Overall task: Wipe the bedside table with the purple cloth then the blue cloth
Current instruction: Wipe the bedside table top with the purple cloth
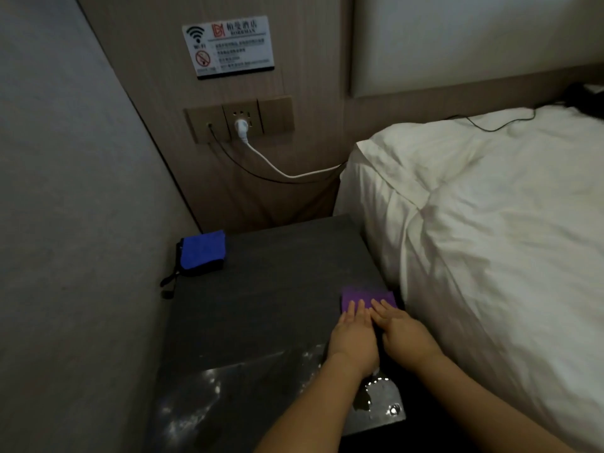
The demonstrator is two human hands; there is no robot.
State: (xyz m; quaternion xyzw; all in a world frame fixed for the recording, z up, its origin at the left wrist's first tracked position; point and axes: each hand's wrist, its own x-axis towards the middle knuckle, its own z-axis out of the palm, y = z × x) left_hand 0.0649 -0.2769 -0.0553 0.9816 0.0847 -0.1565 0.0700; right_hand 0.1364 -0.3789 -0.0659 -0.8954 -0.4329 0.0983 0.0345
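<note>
The dark bedside table (261, 305) fills the lower middle of the head view. A purple cloth (366, 295) lies flat near its right edge, next to the bed. My left hand (354, 338) and my right hand (402, 335) press side by side on the cloth's near part with straight fingers. A folded blue cloth (203, 251) sits on a black pouch at the table's far left corner, apart from both hands. Wet shiny streaks (228, 387) cover the table's near part.
A bed with a white duvet (490, 240) runs along the table's right side. A grey wall (65, 223) closes the left. Behind, a socket panel (240, 120) holds a white plug and cable and a dark cable. A black strap (168, 282) hangs off the table's left edge.
</note>
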